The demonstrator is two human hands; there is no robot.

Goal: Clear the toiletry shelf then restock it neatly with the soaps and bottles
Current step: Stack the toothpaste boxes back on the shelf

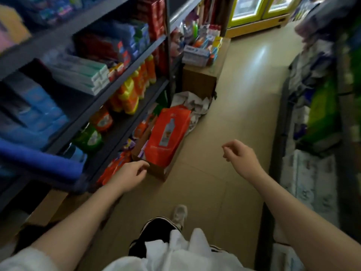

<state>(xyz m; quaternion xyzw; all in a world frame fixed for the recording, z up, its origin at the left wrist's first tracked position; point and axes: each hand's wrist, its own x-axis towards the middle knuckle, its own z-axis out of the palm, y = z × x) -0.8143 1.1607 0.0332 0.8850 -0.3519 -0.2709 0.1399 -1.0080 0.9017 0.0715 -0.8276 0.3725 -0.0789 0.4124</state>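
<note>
The left hand point(131, 175) was observed with fingers loosely curled and nothing held in them; its fingertips were seen near the rim of a cardboard box point(156, 169) on the floor, though contact could not be confirmed (the view was blurred). The right hand point(239, 155) was noted raised over the tiled floor point(240, 90), fingers slack and half-curled, with nothing grasped. An orange refill pack point(169, 133) was found standing in the box, just beside the dark shelf unit point(125, 89). Orange and yellow bottles point(134, 87) were recorded on a middle shelf, and boxed goods on the shelves above.
</note>
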